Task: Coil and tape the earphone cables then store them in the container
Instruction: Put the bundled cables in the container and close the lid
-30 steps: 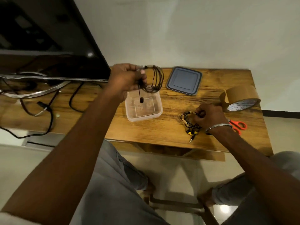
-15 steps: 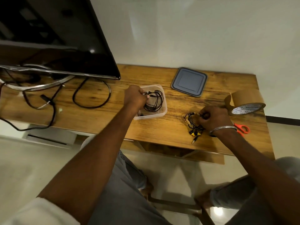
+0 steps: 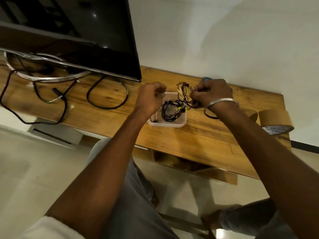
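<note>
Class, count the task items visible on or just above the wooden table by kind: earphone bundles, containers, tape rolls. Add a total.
Earphone bundles: 2, the stored bundle and the held bundle
Clear container: 1
Tape roll: 1
Total: 4

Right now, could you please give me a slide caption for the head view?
Right hand holds a second coiled earphone cable by the clear container, where one coil already lies.
</note>
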